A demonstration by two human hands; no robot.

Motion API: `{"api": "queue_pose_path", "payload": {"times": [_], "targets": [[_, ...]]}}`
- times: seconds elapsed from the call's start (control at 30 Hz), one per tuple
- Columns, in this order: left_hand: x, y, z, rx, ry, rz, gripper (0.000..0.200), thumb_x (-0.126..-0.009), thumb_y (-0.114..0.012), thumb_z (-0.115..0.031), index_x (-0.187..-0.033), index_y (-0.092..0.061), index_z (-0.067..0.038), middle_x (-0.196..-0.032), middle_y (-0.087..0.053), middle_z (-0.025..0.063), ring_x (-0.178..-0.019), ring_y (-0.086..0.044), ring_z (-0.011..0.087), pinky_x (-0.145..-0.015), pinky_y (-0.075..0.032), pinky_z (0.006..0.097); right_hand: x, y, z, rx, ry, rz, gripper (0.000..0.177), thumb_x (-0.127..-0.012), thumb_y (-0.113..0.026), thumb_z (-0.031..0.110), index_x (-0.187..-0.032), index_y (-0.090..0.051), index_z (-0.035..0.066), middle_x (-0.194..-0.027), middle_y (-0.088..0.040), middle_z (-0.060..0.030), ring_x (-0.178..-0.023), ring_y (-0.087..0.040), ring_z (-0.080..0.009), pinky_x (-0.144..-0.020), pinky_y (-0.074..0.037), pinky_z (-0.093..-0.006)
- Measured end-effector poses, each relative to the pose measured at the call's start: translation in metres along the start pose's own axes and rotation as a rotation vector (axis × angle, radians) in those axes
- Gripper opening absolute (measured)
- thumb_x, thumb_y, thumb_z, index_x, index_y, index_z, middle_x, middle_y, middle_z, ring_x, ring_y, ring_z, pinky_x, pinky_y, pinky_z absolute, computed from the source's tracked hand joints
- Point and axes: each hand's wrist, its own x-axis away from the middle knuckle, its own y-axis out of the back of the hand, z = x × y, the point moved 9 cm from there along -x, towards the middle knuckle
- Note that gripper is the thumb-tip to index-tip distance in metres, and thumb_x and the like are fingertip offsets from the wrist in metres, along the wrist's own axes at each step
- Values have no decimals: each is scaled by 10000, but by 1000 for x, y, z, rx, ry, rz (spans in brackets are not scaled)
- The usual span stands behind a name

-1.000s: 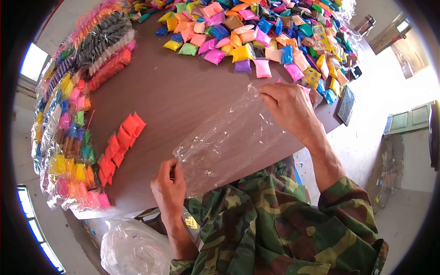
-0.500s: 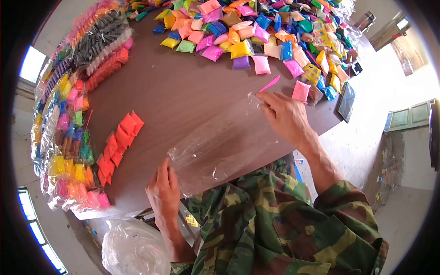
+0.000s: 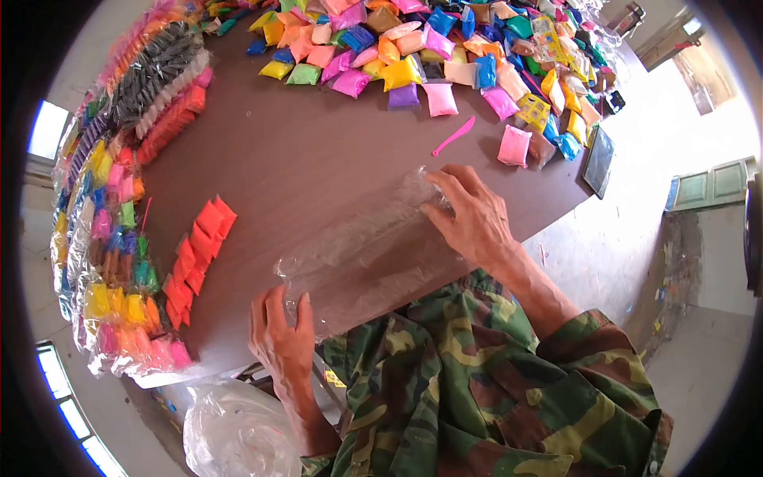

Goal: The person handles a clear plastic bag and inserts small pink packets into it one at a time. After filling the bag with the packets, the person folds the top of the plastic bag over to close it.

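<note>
1. In the head view, the transparent plastic bag point(image 3: 362, 246) lies slantwise at the near side of the brown tabletop point(image 3: 318, 147), in front of my body and stretched between my two hands.
2. My left hand point(image 3: 280, 334) is at the bag's left end, thumb and forefinger apart, with a gap between them. I cannot tell how firmly they press the film.
3. My right hand point(image 3: 477, 222) is at the bag's far right corner. Its fingers are parted too, thumb and forefinger near the crumpled edge.
4. I judge this film to be very light and limp, so it should fold, cling or drift easily. Its smooth, shiny skin will probably slide under dry fingers, and the thin plastic could tear if I pull hard at one point.
5. The best hold, to my mind, is a soft pinch on the bunched rim at either end of the bag, where the wrinkles give some grip; the flat middle offers little to catch.
6. Left of the bag, well apart from it, overlapping red packets point(image 3: 199, 258) lie in a slanting strip. Just beyond its right end lies a pink plastic stick point(image 3: 454, 136); farther beyond, a heap of coloured packets point(image 3: 402, 73).
</note>
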Motion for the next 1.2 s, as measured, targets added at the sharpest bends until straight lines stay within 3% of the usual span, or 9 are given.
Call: {"api": "queue_pose_path", "payload": {"times": [0.13, 0.23, 0.37, 0.53, 0.7, 0.83, 0.93, 1.03, 1.2], "targets": [[-6, 18, -42, -14, -150, -64, 475, -813, -896, -115, -1245, -712, -41, -1285, -689, 144, -1174, -652, 392, -986, -546, 499, 6, 7, 18, 93, 170, -92, 438, -858, -815, 121, -1281, -705, 130, -1292, -643, -90, -1214, -648, -329, -988, -541, -465], [-8, 2, -73, 30, -244, 11, 476, -823, -891, -123, -1257, -717, -33, -1329, -678, 142, -1185, -647, 396, -1001, -547, 498, 13, 4, 26, 107, 302, -139, 422, -814, -802, 89, -1228, -731, 135, -1290, -644, -73, -1238, -639, -309, -1037, -507, -465], [-25, -2, -86, 175, -226, 8, 376, -868, -854, -109, -1214, -735, -23, -1317, -697, 152, -1185, -651, 399, -1000, -547, 495, 16, 0, 24, 59, 378, -131, 427, -780, -763, 65, -1200, -735, 133, -1283, -649, -61, -1242, -638, -290, -1052, -483, -458], [-57, 16, -96, 242, -269, -83, 276, -911, -822, -63, -1171, -740, -13, -1172, -753, 144, -1010, -707, 365, -891, -579, 464, 19, -9, 18, 56, 403, -125, 415, -792, -729, 71, -1204, -726, 124, -1297, -640, -67, -1278, -618, -297, -1049, -483, -458], [-82, 4, -121, 388, -187, 103, 235, -912, -827, -80, -1125, -749, -19, -1035, -767, 142, -893, -730, 342, -798, -586, 444, 23, -20, 11, 33, 371, -94, 427, -799, -733, 87, -1224, -723, 128, -1325, -629, -83, -1323, -593, -318, -1063, -484, -470], [-128, -47, -162, 408, -234, 207, 209, -946, -797, -134, -1122, -752, -31, -1002, -768, 161, -899, -746, 361, -787, -584, 467, 23, -20, 8, 20, 360, -86, 420, -835, -706, 136, -1254, -719, 132, -1358, -620, -105, -1359, -566, -341, -1087, -472, -498], [-153, -84, -201, 345, -405, 148, 203, -976, -763, -198, -1106, -754, -43, -1030, -766, 164, -940, -749, 381, -813, -589, 485, 27, -26, 7, 19, 377, -64, 422, -867, -672, 175, -1284, -708, 132, -1388, -606, -125, -1389, -541, -346, -1104, -453, -513], [-170, -134, -227, 278, -409, 211, 211, -966, -769, -227, -1075, -763, -46, -1019, -767, 149, -881, -747, 370, -813, -580, 483, 26, -28, 6, 25, 390, -40, 427, -881, -661, 182, -1303, -710, 143, -1398, -599, -132, -1398, -525, -345, -1106, -445, -511], [-177, -172, -246, 323, -449, 247, 172, -962, -750, -201, -980, -728, -32, -974, -733, 153, -930, -723, 388, -817, -564, 516, 27, -31, 3, 52, 398, -20, 424, -874, -673, 180, -1295, -714, 163, -1370, -601, -120, -1389, -516, -341, -1097, -438, -498]]}}
